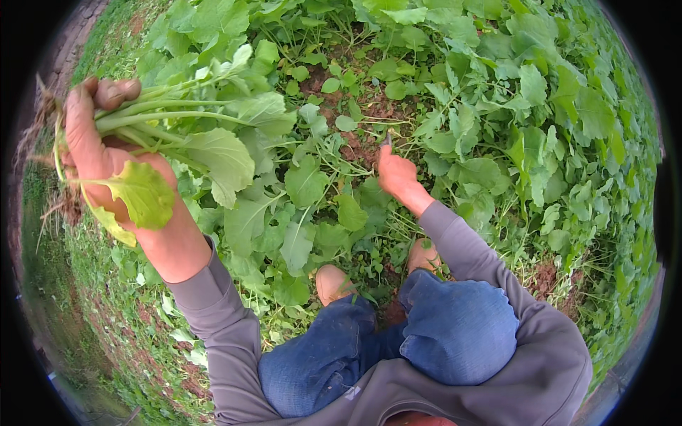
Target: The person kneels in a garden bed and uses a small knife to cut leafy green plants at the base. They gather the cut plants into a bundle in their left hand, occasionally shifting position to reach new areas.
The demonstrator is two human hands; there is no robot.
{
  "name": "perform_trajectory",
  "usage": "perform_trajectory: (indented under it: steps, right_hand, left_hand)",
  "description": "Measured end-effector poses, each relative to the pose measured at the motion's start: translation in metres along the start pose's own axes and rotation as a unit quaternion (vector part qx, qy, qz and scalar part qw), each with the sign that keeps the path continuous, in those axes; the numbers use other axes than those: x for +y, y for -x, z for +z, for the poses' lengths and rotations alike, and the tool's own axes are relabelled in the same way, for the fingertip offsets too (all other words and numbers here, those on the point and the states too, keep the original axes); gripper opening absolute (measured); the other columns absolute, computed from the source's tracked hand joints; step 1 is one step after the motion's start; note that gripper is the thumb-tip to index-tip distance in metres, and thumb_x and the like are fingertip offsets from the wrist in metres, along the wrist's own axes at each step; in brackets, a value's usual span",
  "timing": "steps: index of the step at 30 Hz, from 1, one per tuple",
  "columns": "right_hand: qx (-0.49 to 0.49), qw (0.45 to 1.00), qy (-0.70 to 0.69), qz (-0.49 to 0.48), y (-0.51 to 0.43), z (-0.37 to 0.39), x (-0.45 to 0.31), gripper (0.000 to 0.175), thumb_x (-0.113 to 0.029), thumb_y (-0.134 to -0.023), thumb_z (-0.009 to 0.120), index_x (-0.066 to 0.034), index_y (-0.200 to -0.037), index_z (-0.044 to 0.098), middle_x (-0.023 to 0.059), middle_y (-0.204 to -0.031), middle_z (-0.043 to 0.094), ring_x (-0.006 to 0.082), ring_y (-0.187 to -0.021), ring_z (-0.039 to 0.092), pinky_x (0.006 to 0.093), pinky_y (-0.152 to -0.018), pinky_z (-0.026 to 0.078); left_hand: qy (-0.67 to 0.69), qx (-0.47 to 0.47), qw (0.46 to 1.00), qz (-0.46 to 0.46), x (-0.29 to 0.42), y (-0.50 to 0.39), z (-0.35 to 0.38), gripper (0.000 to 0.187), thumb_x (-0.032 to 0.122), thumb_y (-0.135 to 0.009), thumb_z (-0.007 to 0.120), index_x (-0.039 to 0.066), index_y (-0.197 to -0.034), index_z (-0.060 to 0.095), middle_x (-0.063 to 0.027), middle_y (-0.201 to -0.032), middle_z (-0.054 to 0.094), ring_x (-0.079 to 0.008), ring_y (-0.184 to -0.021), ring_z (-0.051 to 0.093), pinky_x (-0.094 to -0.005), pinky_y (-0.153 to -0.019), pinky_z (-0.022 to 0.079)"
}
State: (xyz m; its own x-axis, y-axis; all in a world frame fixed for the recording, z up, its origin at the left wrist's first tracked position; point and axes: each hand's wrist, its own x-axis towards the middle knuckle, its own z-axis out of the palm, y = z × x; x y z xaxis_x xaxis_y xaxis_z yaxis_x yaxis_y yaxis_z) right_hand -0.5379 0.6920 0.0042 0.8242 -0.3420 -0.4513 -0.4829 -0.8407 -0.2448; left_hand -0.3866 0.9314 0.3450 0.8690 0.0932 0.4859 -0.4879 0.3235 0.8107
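My left hand (101, 144), raised at the left, grips a bunch of leafy green plants (176, 114) by the stems. Thin roots with some soil hang from the bunch on its outer side, and a yellowing leaf (143, 196) lies across my wrist. Low over the bed, my right hand (395, 169) is closed around something mostly hidden; a small dark tip (387, 139), perhaps a blade, shows beyond the fingers. It is close to low stems and reddish soil (358, 149).
Dense leafy plants (533, 106) grow ahead and to the right. My shoes (331, 283) stand among small weeds, below my bent knees. Reddish soil with scattered greens (186, 367) lies at the lower left. A paved edge (66, 40) runs along the upper left.
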Motion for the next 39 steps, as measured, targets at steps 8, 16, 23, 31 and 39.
perform_trajectory:
  steps: [8, 16, 23, 31, 39]
  right_hand:
    - [0.116, 0.975, 0.171, -0.082, 0.080, -0.148, 0.014, 0.020, -0.007, -0.091, 0.056, -0.0021, -0.110, 0.062, 0.0192, -0.080, 0.073, 0.0372, -0.077, 0.074, 0.0503, -0.062, 0.058]
    - [0.196, 0.959, 0.200, -0.036, -0.041, -0.161, -0.018, 0.016, -0.006, -0.087, 0.056, -0.0009, -0.089, 0.071, 0.0221, -0.078, 0.072, 0.0412, -0.073, 0.073, 0.0510, -0.066, 0.059]
    - [0.253, 0.925, 0.275, -0.071, -0.044, -0.182, 0.029, 0.016, -0.008, -0.081, 0.063, -0.0052, -0.082, 0.078, 0.0208, -0.080, 0.075, 0.0347, -0.077, 0.077, 0.0426, -0.064, 0.061]
    - [0.148, 0.963, 0.223, -0.031, -0.065, -0.198, -0.017, 0.016, -0.006, -0.081, 0.064, -0.0014, -0.088, 0.078, 0.0271, -0.092, 0.075, 0.0413, -0.087, 0.076, 0.0472, -0.072, 0.062]
    - [0.125, 0.985, 0.123, -0.009, -0.143, -0.187, -0.027, 0.026, -0.002, -0.077, 0.062, 0.0021, -0.098, 0.076, 0.0296, -0.098, 0.073, 0.0474, -0.092, 0.072, 0.0481, -0.080, 0.060]
  left_hand:
    - [0.055, -0.086, 0.991, -0.085, -0.028, 0.022, 0.005, 0.024, 0.020, -0.099, 0.069, -0.003, -0.104, 0.067, -0.0086, -0.082, 0.065, -0.0196, -0.078, 0.066, -0.0306, -0.072, 0.052]
    - [-0.025, -0.119, 0.989, -0.080, -0.043, 0.039, 0.009, 0.023, 0.022, -0.100, 0.067, -0.001, -0.101, 0.067, -0.0058, -0.079, 0.067, -0.0158, -0.076, 0.065, -0.0303, -0.073, 0.050]
    - [-0.009, -0.095, 0.988, -0.120, -0.053, 0.037, -0.016, 0.022, 0.021, -0.100, 0.067, -0.001, -0.102, 0.066, -0.0064, -0.080, 0.067, -0.0173, -0.076, 0.065, -0.0311, -0.072, 0.051]
    - [-0.007, -0.096, 0.985, -0.142, -0.070, 0.036, -0.020, 0.023, 0.021, -0.100, 0.066, -0.001, -0.102, 0.066, -0.0070, -0.081, 0.066, -0.0177, -0.076, 0.065, -0.0317, -0.072, 0.051]
    - [-0.001, -0.089, 0.982, -0.168, -0.080, 0.035, -0.026, 0.023, 0.022, -0.101, 0.066, -0.001, -0.102, 0.065, -0.0083, -0.082, 0.066, -0.0182, -0.075, 0.064, -0.0317, -0.071, 0.051]
